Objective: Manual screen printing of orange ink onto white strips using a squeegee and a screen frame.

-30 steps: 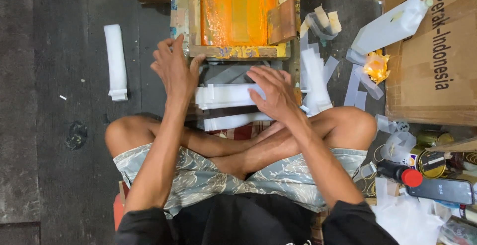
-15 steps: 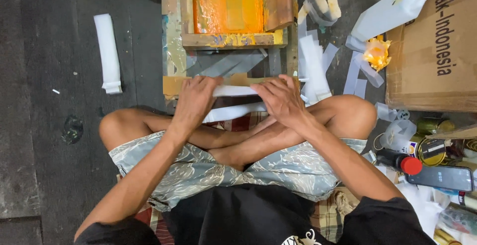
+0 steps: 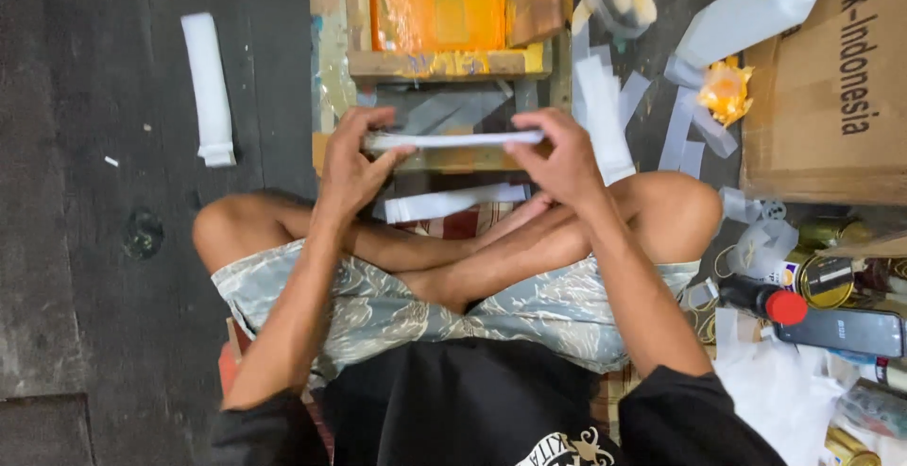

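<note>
I pinch the white strip stack (image 3: 453, 139) between my left hand (image 3: 351, 166) and right hand (image 3: 564, 159), its long axis spanning both.

An orange-stained wooden screen frame (image 3: 444, 13) lies on the dark floor (image 3: 85, 268), a cardboard box (image 3: 831, 88), red-capped bottle (image 3: 765, 302) and tins (image 3: 817, 275) alongside.
</note>
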